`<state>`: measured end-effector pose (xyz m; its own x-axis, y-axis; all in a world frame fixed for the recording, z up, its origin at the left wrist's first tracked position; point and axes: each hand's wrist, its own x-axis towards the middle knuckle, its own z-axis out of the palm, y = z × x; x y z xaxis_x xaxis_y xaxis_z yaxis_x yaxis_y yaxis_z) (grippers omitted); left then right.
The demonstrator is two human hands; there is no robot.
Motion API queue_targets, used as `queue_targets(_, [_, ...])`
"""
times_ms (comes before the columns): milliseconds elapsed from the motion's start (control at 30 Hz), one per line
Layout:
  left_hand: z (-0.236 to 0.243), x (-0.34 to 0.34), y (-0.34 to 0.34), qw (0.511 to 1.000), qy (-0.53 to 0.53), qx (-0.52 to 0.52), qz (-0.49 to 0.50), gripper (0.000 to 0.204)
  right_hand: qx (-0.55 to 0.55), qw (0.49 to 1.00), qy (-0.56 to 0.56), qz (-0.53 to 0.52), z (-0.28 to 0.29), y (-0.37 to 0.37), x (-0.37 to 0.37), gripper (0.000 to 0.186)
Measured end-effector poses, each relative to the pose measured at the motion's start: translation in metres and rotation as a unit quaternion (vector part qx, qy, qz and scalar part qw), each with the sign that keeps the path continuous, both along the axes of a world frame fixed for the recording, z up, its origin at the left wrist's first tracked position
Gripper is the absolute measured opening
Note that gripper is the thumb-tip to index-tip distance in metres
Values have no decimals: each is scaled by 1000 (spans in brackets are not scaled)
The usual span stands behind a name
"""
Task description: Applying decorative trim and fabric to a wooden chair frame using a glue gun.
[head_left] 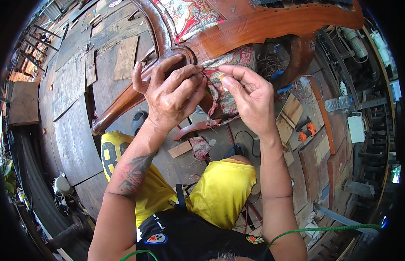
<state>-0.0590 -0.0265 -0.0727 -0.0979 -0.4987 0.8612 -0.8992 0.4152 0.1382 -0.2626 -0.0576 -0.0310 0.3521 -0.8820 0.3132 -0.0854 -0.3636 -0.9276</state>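
Note:
A brown varnished wooden chair frame (263, 27) lies tipped in front of me, with red, white and green patterned fabric (189, 19) on it. More of this patterned upholstery fabric (226, 102) hangs gathered below the rail. My left hand (170, 89) rests against the scrolled wood, outer fingers spread, thumb and index finger pinching the fabric's edge. Close beside it, my right hand (250, 93) is closed in a pinch on a small yellowish piece (221, 77). That piece's kind is too small to make out. Both sets of fingertips are near the fabric.
An orange and black power tool (306, 130) lies on the boards to the right, near a clear plastic bottle (336, 103). Between my feet and the chair are a wooden block (180, 149) and a fabric-covered piece (200, 147). A green cord (324, 228) crosses my right arm.

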Motion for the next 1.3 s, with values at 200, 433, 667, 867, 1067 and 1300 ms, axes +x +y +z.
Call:
queue_targets(200, [0,1,0,1000,1,7,1,16,-113,990,82,-17,7,-4,11,12])
queue_targets(433, [-6,0,-3,1000,1,0,10,13,-218,960,161,-75,6,-1,16,6])
queue_targets(667, [-8,3,-2,1000,5,5,6,10,-269,941,169,-113,-7,-7,24,14])
queue_targets(867, [-8,2,-2,1000,0,-3,13,9,-332,921,175,-105,-13,-6,20,16])
queue_targets(1067, [-10,3,-3,1000,12,4,3,10,-281,944,134,-109,-11,-5,23,13])
queue_targets(1300, [-8,3,-2,1000,10,2,6,10,-318,931,142,-105,-13,-8,27,12])
